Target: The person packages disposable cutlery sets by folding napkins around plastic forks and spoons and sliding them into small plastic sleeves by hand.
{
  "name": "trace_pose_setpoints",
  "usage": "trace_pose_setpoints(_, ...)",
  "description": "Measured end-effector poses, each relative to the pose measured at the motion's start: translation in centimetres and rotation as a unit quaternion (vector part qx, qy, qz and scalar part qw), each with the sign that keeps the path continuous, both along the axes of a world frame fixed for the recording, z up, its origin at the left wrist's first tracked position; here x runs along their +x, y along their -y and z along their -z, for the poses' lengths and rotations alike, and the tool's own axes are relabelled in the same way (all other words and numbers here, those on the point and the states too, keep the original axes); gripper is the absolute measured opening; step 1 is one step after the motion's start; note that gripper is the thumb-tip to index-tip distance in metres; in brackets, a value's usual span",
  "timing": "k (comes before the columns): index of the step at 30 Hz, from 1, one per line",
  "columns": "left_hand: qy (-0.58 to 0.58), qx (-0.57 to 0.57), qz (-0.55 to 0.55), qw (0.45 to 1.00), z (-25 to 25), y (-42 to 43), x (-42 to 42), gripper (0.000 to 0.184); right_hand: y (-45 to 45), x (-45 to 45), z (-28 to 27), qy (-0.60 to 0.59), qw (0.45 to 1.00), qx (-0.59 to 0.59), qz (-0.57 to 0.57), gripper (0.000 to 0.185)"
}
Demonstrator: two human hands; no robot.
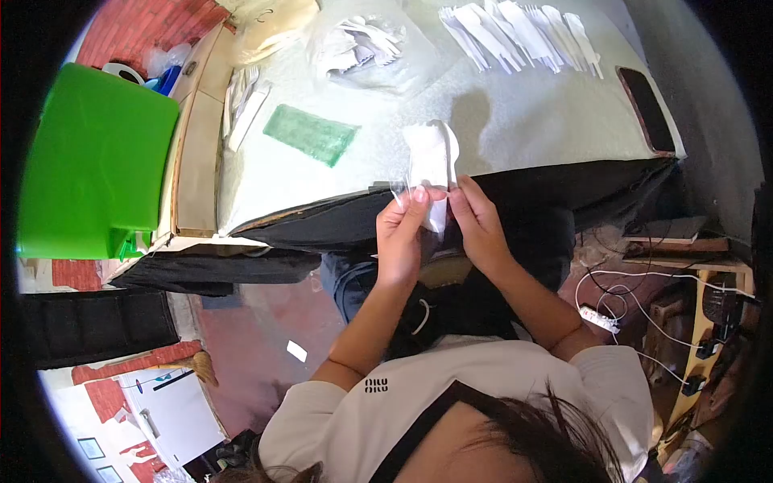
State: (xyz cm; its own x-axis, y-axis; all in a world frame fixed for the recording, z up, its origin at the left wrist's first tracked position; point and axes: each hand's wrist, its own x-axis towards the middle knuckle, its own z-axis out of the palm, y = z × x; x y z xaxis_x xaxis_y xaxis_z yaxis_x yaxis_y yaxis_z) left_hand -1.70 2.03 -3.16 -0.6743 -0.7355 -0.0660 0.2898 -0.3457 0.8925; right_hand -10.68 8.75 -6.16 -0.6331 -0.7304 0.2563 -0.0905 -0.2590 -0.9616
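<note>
Above the near edge of the table, both my hands hold a white bundle: a folded paper napkin (427, 159) with a white plastic spoon (452, 145) along its right side, bowl end up. My left hand (400, 240) pinches the napkin between thumb and fingers, and a bit of clear film (398, 191) shows beside them. My right hand (481, 227) closes its thumb and fingers on the spoon's lower part. A green rectangular piece (312, 134) lies flat on the table, left of the bundle.
Several white cutlery bundles (523, 36) lie in a row at the back right, near a phone (646, 110). A clear bag (366, 44) of white pieces sits at the back. Cutlery (244, 109) lies by the wooden ledge, beside a green bin (97, 161). Cables (636, 310) hang at right.
</note>
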Motion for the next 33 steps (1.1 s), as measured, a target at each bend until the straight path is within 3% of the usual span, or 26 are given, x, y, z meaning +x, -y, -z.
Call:
trace_pose_setpoints(2,0.002,-0.006,-0.013,1.000,0.4,0.1,0.1,0.025,0.2,0.1,0.5,0.000,1.000,-0.006,-0.007,0.024)
trace_pose_setpoints(4,0.006,-0.012,-0.024,1.000,0.9,0.1,0.2,0.025,-0.3,0.5,0.1,0.138,0.987,0.034,-0.076,0.024)
trace_pose_setpoints(7,0.014,-0.033,-0.036,0.999,1.5,0.3,0.3,0.024,-0.7,0.5,-0.2,0.180,0.974,0.075,-0.113,0.026)
trace_pose_setpoints(10,0.036,-0.091,-0.049,0.994,1.6,0.2,0.3,0.024,-0.5,0.7,0.3,0.216,0.967,0.040,-0.132,0.028)
trace_pose_setpoints(18,0.136,-0.316,-0.120,0.931,0.9,0.1,1.0,0.022,-0.7,0.0,-1.0,0.140,0.969,0.059,-0.196,0.031)
trace_pose_setpoints(22,0.115,-0.297,-0.117,0.941,1.4,0.1,1.0,0.020,-1.1,-0.9,-1.9,0.131,0.958,0.092,-0.238,0.031)
trace_pose_setpoints(25,0.104,-0.282,-0.103,0.948,1.4,-0.1,1.0,0.019,-1.3,-0.9,-1.5,0.276,0.920,0.094,-0.263,0.031)
trace_pose_setpoints(30,0.116,-0.391,-0.079,0.910,1.3,0.1,0.9,0.019,-1.2,-1.2,-1.1,0.113,0.952,0.091,-0.270,0.033)
trace_pose_setpoints(33,0.099,-0.356,-0.109,0.923,1.5,-0.4,0.7,0.020,-1.2,-1.3,-1.5,0.042,0.953,0.074,-0.292,0.034)
